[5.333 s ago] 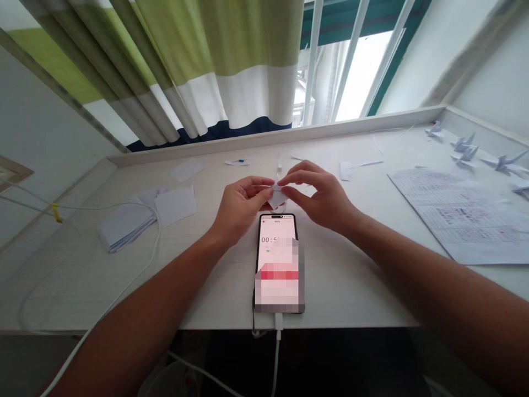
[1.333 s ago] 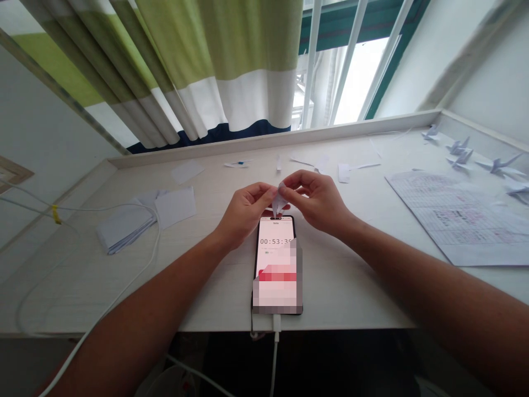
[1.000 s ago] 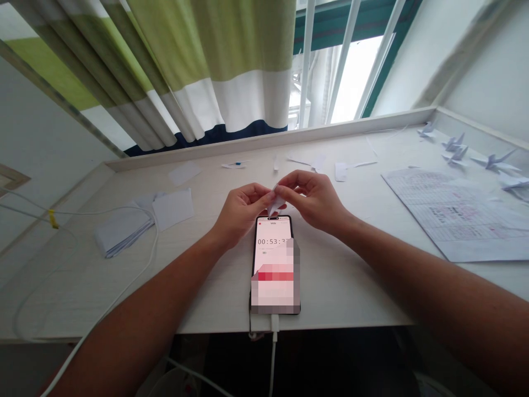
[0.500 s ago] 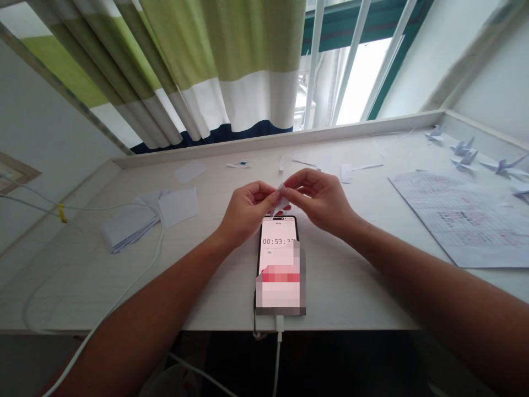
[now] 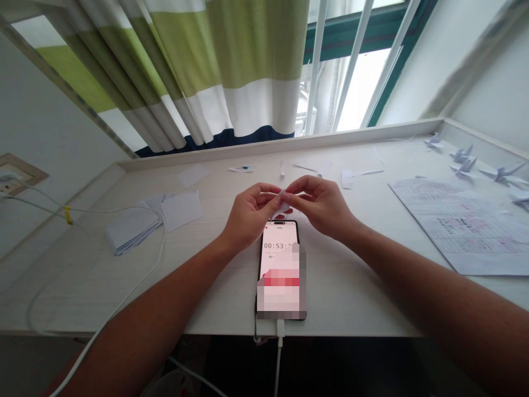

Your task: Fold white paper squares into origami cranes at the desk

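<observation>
A small folded piece of white paper (image 5: 282,207) is pinched between my two hands, just above the top end of a phone (image 5: 281,259). My left hand (image 5: 253,212) grips its left side between thumb and fingers. From the right, the thumb and fingertips of my right hand (image 5: 320,201) close on its upper corner. Fingers cover much of the paper, so its full shape is hidden. The phone lies on the desk showing a running timer, its lower part blurred out, with a white cable plugged into its near end.
Several folded paper cranes (image 5: 463,160) stand at the back right, behind a written sheet (image 5: 463,226). A stack of white paper (image 5: 134,226) lies on the left beside a looping white cable (image 5: 164,234). Paper scraps (image 5: 347,179) are scattered along the back of the desk (image 5: 351,309).
The camera view has shifted slightly, so everything sits a little lower. Both hands still hold the paper, of which less shows now; the fingers have moved only slightly.
</observation>
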### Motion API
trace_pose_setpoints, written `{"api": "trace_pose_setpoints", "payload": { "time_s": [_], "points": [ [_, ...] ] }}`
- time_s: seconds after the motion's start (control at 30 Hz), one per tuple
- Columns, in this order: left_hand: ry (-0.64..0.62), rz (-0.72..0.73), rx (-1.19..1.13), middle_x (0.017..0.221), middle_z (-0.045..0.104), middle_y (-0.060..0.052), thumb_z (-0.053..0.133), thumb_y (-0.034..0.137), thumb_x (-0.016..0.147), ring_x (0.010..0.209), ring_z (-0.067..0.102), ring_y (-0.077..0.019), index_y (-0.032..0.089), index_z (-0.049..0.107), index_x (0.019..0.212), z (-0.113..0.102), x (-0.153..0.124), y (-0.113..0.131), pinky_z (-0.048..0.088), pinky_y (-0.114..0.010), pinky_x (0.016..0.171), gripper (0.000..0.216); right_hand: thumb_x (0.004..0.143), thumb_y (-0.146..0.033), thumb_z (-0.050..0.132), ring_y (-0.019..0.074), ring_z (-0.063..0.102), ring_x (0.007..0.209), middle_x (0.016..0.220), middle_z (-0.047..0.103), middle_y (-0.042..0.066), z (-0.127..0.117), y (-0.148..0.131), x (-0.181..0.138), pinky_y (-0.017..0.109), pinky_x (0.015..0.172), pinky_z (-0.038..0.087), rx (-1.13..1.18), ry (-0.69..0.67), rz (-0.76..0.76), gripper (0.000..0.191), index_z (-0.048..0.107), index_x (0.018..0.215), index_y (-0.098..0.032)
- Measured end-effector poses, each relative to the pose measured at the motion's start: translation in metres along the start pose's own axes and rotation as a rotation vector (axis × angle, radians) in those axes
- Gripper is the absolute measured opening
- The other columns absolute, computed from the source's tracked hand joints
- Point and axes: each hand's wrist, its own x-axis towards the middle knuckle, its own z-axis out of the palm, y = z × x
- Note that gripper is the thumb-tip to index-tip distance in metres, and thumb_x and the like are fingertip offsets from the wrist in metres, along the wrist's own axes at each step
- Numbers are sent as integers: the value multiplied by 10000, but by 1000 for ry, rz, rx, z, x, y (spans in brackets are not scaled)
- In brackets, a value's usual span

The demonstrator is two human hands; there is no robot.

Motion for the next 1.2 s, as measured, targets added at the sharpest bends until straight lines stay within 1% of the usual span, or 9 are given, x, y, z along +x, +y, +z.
{"api": "trace_pose_setpoints", "payload": {
  "time_s": [0.17,0.3,0.4,0.5,0.67,0.83,0.93,1.1,1.2],
  "points": [
    [37,-3,-2,890,811,-85,785,401,898,805,797,-227,141,726,1031,-1,0,-1,646,-339,712,298,826,-424,831,184,701,735,840,735,47,0,1,1,398,720,626,-4,10,-20,268,735,855,-176],
    [38,-13,-37,883,810,-85,829,399,854,821,796,-227,139,736,1025,-1,0,-1,643,-346,748,325,790,-397,862,184,696,767,870,740,39,1,3,1,419,773,621,-30,76,-74,258,721,864,-195],
    [46,-14,-36,862,809,-84,863,413,812,805,791,-227,136,729,1005,0,1,0,633,-340,727,363,783,-393,866,196,699,806,884,743,42,1,2,1,425,787,616,-47,104,-87,262,711,875,-203],
    [46,-11,-13,836,808,-74,884,414,785,776,778,-212,142,712,1006,0,1,2,622,-330,709,390,789,-382,858,198,699,811,884,742,44,2,1,0,416,777,607,-34,98,-82,257,709,891,-199],
    [40,29,4,837,801,-59,863,400,813,745,754,-176,154,683,1004,0,1,0,598,-293,685,360,799,-354,844,201,703,848,912,744,48,1,2,1,403,784,603,-2,82,-78,243,710,923,-194],
    [2,45,63,913,797,-73,791,394,888,809,779,-202,159,664,1038,-1,0,-1,614,-327,746,307,802,-382,844,202,702,845,924,746,51,1,3,1,409,781,606,-9,74,-76,265,711,935,-196],
    [-3,73,116,958,796,-84,765,395,911,856,783,-211,163,670,1051,-2,0,-1,611,-322,759,287,795,-389,852,203,701,846,914,743,46,2,3,1,404,769,602,4,74,-64,273,712,933,-200],
    [10,60,62,929,803,-84,809,381,871,874,784,-223,157,701,1032,-1,-1,-2,620,-333,765,296,787,-385,863,202,695,836,890,735,38,1,3,1,394,754,595,23,75,-66,275,715,927,-201],
    [41,47,69,905,809,-85,831,399,843,857,778,-220,152,741,1029,0,-1,-2,619,-324,745,322,783,-400,867,204,694,832,893,737,40,1,3,1,399,755,598,15,73,-59,286,715,926,-204]
  ]
}}
